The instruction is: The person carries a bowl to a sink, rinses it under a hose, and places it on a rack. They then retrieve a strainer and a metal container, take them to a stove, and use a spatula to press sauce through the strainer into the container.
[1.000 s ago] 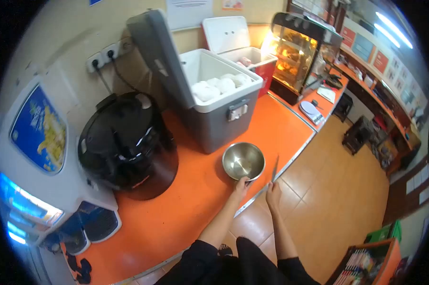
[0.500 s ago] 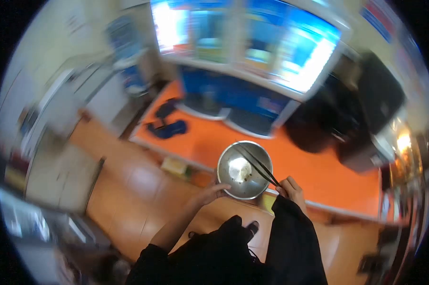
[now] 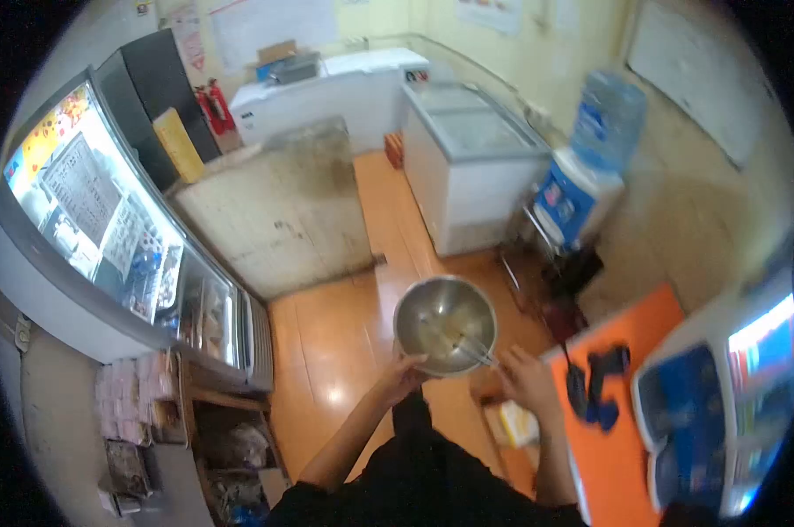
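Note:
A shiny metal bowl point(image 3: 414, 312) is held out in front of my body, its open top facing up. My left hand point(image 3: 403, 378) is closed on its near-left rim, thumb over the edge. At the near-right side, my right hand point(image 3: 524, 379) grips metal tongs point(image 3: 476, 350), whose far part reaches down into the bowl. A few small dark bits lie at the bottom of the bowl, too small to name.
An orange counter point(image 3: 603, 457) with dark straps runs along my right. Beyond stand a water dispenser point(image 3: 581, 193), a glass-topped freezer point(image 3: 476, 189) and a worn partition point(image 3: 282, 220). A lit display fridge point(image 3: 151, 255) and wooden shelf point(image 3: 230, 400) are on the left.
My view has swung left, from facing the orange counter to the tiled floor and freezers. The bowl and tongs have come along, still in my hands.

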Available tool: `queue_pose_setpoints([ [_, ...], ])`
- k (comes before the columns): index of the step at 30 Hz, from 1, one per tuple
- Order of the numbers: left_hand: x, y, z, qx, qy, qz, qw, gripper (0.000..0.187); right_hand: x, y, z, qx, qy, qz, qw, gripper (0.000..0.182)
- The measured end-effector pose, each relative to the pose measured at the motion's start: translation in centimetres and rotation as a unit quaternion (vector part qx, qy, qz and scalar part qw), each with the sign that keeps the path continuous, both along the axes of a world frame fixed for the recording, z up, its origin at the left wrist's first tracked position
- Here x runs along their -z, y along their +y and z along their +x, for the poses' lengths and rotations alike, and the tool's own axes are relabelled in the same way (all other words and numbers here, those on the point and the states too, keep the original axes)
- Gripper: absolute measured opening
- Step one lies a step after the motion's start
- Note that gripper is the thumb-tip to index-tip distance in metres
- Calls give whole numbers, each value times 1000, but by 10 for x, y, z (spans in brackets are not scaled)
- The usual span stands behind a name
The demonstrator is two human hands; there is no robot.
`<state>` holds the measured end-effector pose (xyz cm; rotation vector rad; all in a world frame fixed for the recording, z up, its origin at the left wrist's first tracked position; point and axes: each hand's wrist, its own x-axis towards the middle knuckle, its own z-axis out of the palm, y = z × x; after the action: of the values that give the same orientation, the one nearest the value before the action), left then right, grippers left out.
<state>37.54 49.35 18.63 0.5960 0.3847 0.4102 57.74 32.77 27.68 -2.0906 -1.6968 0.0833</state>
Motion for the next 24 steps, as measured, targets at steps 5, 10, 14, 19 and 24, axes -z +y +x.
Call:
queue_pose_setpoints([
  [5,-34,187,52,-86,27,-3,996,59,-30,222,61,-50,102,21,993,21],
  [10,-68,363,100,-128,9,-26,991,50,-73,414,134,-86,66,54,993,26],
  [14,-86,509,156,-171,-8,-43,984,48,-95,540,202,-42,199,202,958,26],
  [19,-103,684,223,-193,-53,-51,978,50,-86,643,309,88,280,212,932,27],
  [24,-121,840,255,-261,-74,-54,961,50,-87,733,405,24,399,105,911,38],
])
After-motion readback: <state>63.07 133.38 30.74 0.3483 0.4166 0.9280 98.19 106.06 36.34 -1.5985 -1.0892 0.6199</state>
